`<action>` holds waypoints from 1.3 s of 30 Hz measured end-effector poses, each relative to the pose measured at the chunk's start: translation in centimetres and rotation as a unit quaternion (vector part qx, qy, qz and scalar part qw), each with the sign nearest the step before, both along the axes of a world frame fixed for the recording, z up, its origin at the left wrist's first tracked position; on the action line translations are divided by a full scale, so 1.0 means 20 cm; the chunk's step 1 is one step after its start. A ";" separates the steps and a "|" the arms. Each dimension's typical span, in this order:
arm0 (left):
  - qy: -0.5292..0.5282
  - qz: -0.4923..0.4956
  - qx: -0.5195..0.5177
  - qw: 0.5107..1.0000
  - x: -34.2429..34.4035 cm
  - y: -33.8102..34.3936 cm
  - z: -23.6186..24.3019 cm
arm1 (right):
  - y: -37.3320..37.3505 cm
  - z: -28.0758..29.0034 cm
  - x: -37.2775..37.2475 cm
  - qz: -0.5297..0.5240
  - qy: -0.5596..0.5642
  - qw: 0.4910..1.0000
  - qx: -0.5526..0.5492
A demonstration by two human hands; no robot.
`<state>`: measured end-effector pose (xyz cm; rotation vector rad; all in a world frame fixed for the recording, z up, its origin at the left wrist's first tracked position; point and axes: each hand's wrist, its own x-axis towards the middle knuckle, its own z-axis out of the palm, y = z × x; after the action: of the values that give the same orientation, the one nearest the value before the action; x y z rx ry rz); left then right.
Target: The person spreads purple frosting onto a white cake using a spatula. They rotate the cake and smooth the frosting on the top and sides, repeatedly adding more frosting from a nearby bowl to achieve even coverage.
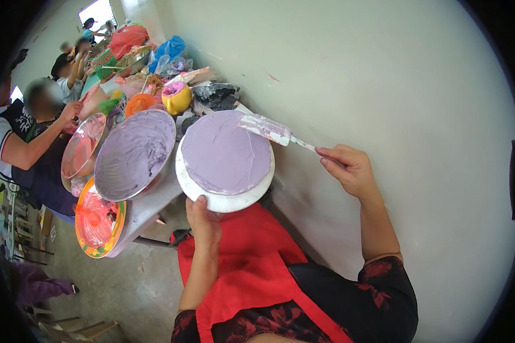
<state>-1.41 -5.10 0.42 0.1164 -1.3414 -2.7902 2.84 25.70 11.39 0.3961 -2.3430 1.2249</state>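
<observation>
A round cake with lilac frosting sits on a white round stand. My left hand grips the stand's near lower edge. My right hand is closed on the handle of a spatula, whose frosting-smeared blade lies over the cake's upper right edge. Left of the cake is a large metal bowl coated with lilac frosting. Beside that stand a bowl with pink frosting and an orange-rimmed plate with pink plastic material on it.
The table runs back along a pale wall, crowded with a yellow cup, bags and containers. Several people work at the left, the nearest person's hand holding something pink. Chairs stand on the floor below.
</observation>
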 end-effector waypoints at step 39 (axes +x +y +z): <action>-0.008 -0.035 -0.016 0.999 -0.01 -0.03 -0.01 | 0.02 -0.10 0.08 0.019 0.037 0.997 0.060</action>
<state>-1.62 -5.63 0.15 0.0937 -1.4213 -2.8283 4.40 26.19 9.36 0.5207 -2.3615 1.0713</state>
